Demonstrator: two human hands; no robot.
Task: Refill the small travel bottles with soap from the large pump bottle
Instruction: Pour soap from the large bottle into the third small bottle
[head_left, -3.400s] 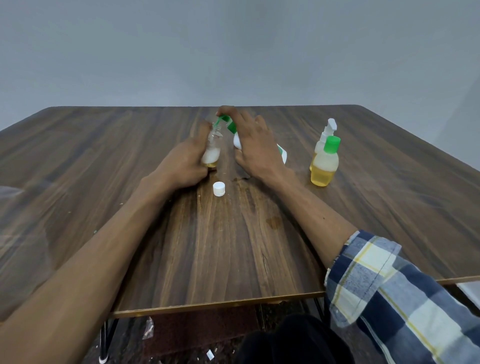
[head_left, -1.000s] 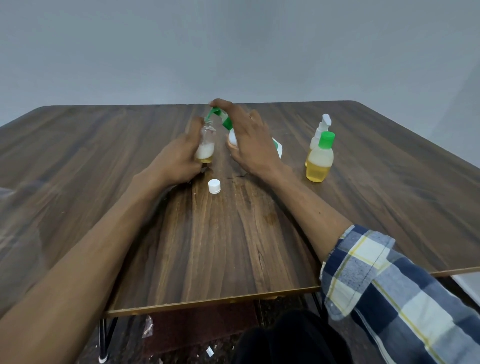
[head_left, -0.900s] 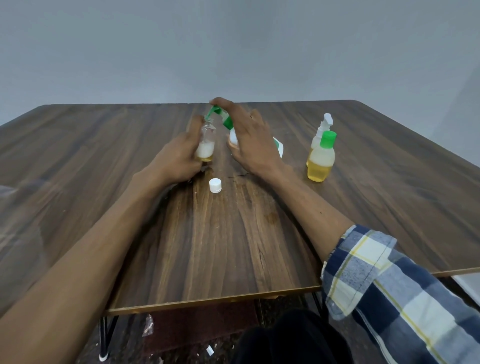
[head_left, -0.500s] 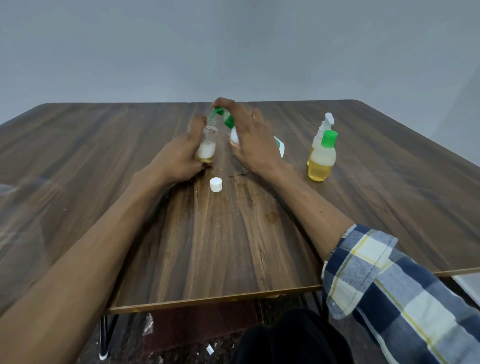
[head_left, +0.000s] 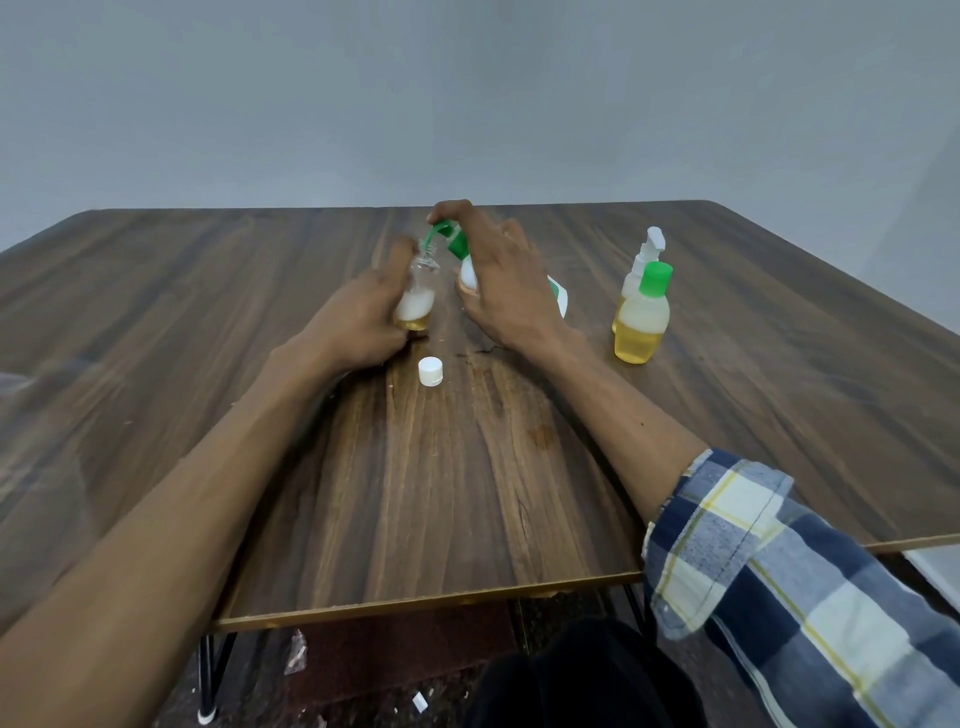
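Note:
My left hand (head_left: 358, 322) grips a small clear travel bottle (head_left: 415, 304), uncapped, holding yellow soap under white foam. My right hand (head_left: 506, 291) wraps around the large white pump bottle (head_left: 558, 296), mostly hidden behind it, with a finger on top of the green pump head (head_left: 447, 234). The green spout points down at the small bottle's open mouth. The small bottle's white cap (head_left: 430, 371) lies on the wooden table (head_left: 467, 493) just in front of both hands.
Two more small bottles stand to the right: one with a green cap (head_left: 643, 322) half full of yellow soap, and a white spray-top bottle (head_left: 644, 260) behind it. The table's near edge runs below my forearms; litter lies on the floor underneath.
The pump head and my right finger have shifted slightly up and down over the small bottle. Foam level in the bottle looks about the same.

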